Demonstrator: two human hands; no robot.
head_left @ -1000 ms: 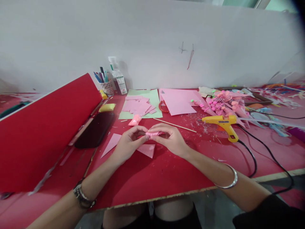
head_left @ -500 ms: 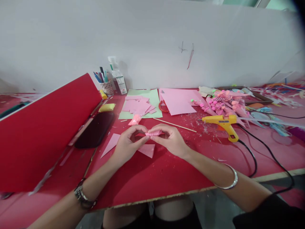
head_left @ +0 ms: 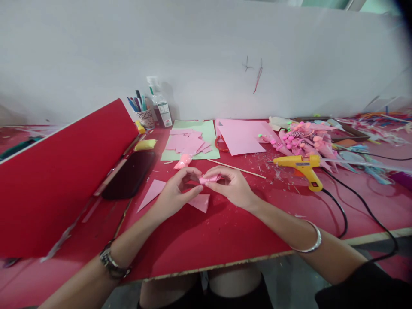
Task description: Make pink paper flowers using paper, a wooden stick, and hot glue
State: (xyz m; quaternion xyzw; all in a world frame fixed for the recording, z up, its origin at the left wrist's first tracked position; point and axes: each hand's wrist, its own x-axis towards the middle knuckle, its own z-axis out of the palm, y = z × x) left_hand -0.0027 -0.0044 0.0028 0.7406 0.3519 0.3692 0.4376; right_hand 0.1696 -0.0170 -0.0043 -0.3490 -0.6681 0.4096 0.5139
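Note:
Between the fingertips of both hands is a small folded piece of pink paper (head_left: 209, 179), held just above the red tabletop (head_left: 206, 240). My right hand (head_left: 233, 186) pinches it from the right, thumb below and fingers above. From the left, my left hand (head_left: 180, 191) has its thumb and fingertips at the paper's left end. Below the hands lie a pink paper triangle (head_left: 151, 195) and another pink paper piece (head_left: 200, 202), the latter partly hidden by my left hand. A small bag of orange-pink beads or balls (head_left: 183, 161) sits just beyond the fingers.
A yellow glue gun (head_left: 301, 165) with a black cord lies right, near pink decorated paper cones (head_left: 299, 137). A thin stick (head_left: 238, 169) lies behind my hands. Pink cut papers (head_left: 186, 142) rest on a green sheet. A dark phone (head_left: 128, 176) and a slanted red board (head_left: 64, 180) are left.
The folded pink paper has turned a little in the fingers and looks more bunched. My left fingertips have shifted slightly; both arms stay almost in place.

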